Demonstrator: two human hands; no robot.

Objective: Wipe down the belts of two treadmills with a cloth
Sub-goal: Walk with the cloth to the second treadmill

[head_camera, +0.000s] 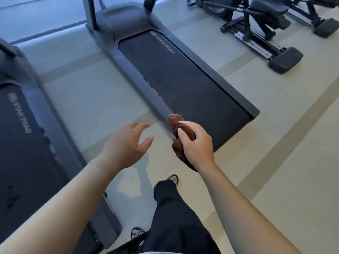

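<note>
Gripping a bunched brown cloth (178, 133), the right hand (197, 145) is hovering above the right treadmill's belt (183, 77). The left hand (126, 143) is hanging released beside it, fingers loosely spread.

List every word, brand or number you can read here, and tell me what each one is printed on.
"STAR TRAC": white letters on the belt of the treadmill ahead, near its front end, beside a small logo too small to read.
"STAR TRAC": on the belt of the left treadmill, blurred but legible.
No readable text on the brown cloth or the exercise machines at upper right.
</note>
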